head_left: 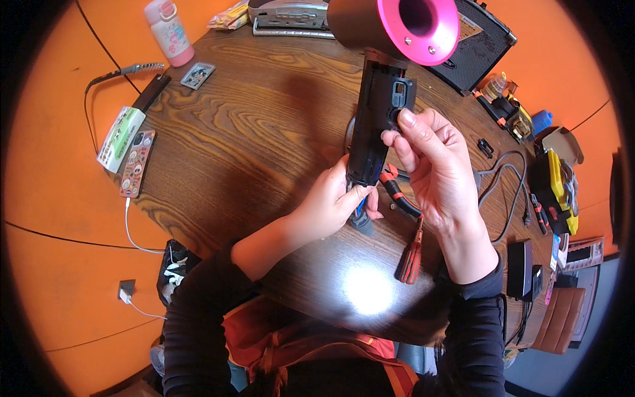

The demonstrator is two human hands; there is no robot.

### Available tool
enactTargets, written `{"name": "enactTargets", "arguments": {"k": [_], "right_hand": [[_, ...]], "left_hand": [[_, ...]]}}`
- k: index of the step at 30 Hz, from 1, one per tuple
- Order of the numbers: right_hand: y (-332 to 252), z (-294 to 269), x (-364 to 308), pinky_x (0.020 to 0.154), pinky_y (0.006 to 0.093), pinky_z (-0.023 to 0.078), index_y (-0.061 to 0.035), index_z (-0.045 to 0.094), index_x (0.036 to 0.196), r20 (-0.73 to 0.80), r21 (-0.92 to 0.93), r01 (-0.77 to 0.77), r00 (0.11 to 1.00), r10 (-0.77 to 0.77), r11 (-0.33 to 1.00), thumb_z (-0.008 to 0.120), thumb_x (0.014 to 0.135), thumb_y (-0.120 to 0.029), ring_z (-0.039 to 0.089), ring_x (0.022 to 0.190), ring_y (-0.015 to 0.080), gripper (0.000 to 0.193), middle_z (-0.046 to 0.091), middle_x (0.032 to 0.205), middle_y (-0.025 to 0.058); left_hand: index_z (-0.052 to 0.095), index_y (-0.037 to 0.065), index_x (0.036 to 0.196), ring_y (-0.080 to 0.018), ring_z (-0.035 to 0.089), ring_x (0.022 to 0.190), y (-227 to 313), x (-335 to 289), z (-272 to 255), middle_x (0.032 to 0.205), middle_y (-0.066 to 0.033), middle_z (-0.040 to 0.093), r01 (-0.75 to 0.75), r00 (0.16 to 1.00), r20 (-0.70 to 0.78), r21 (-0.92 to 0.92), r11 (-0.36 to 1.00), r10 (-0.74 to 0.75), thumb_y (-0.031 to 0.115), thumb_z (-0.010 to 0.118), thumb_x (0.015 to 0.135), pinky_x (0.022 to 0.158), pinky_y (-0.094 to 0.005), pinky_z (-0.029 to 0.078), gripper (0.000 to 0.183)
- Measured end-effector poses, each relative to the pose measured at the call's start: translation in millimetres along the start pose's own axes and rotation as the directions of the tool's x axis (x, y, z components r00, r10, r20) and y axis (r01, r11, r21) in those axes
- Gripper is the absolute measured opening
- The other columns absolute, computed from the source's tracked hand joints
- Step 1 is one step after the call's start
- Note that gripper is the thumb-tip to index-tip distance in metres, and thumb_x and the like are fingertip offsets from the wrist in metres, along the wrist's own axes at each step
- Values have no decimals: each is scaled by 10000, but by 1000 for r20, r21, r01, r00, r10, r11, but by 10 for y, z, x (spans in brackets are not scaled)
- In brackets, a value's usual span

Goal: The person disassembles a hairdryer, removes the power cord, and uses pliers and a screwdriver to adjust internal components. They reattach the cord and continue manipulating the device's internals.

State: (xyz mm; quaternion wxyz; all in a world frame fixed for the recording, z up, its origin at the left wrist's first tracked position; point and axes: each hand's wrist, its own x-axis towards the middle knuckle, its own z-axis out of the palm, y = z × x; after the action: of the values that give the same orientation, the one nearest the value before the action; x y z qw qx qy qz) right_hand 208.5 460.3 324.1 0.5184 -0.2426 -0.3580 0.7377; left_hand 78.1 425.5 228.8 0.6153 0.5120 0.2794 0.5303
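Observation:
A hair dryer [372, 126] with a dark body and a bright pink ring is held up over the table, its head at the top. My left hand [327, 205] is closed around the lower end of its black handle. My right hand [440, 155] pinches a small black plastic part [400, 92] with a rectangular opening against the handle's upper right side. Whether that part is fastened to the handle I cannot tell. Below, red-and-black pliers [399, 193] lie on the table, partly hidden by my hands. A red-and-black screwdriver [411, 259] rests nearer to me.
The brown wooden table [245, 112] carries a phone [137, 165] on a white cable and a pink-and-white bottle [170, 33] at left. A black speaker-like box [473, 46] stands at far right. A grey cord [509, 159], a black-and-yellow case [554, 188] and several tools line the right side.

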Motion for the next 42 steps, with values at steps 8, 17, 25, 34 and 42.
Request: {"name": "enactTargets", "arguments": {"k": [8, 17, 25, 34, 42], "right_hand": [[-25, 22, -16, 416, 153, 421, -7, 510, 759, 7, -404, 153, 986, -164, 902, 637, 782, -137, 579, 497, 106, 184, 594, 624, 84], [205, -47, 86, 371, 153, 305, -39, 502, 769, 66, -230, 330, 944, -324, 915, 623, 793, -113, 411, 400, 34, 143, 516, 565, -1], [313, -40, 31, 521, 139, 325, -52, 484, 831, 48, -387, 533, 827, -561, 753, 621, 779, -38, 424, 584, 14, 147, 504, 699, -22], [247, -117, 137, 768, 260, 436, -28, 526, 1113, 483, -662, 745, 506, -715, 80, 552, 773, 27, 462, 1009, 189, 345, 427, 1099, 131], [49, -194, 309, 648, 241, 501, -34, 540, 1106, 607, -465, 814, 580, -544, 348, 742, 629, -89, 528, 958, 190, 521, 450, 1127, 125]], "left_hand": [[383, -12, 1065, -156, 571, 616, -10, -3, -7, 667, -84, 535, -53, 998, 24, 69, 996, 52, -47, 393, 817, 595, -290, 491, 251], [331, 18, 1059, -183, 551, 664, 36, -15, -14, 741, -109, 508, 15, 993, 115, 19, 1000, -17, 84, 404, 892, 673, -363, 510, 194], [371, 16, 1082, -161, 572, 644, 22, -34, 12, 708, -91, 534, -7, 994, 105, 64, 998, 0, 15, 403, 861, 631, -311, 501, 223], [395, 1, 1088, -145, 575, 604, 28, -30, 26, 675, -77, 547, -14, 997, 81, 56, 998, 9, 9, 416, 855, 593, -282, 497, 234], [393, -1, 1092, -146, 567, 620, 49, -28, 25, 663, -81, 533, -3, 996, 86, -6, 1000, 4, -23, 403, 843, 604, -284, 494, 250]]}}
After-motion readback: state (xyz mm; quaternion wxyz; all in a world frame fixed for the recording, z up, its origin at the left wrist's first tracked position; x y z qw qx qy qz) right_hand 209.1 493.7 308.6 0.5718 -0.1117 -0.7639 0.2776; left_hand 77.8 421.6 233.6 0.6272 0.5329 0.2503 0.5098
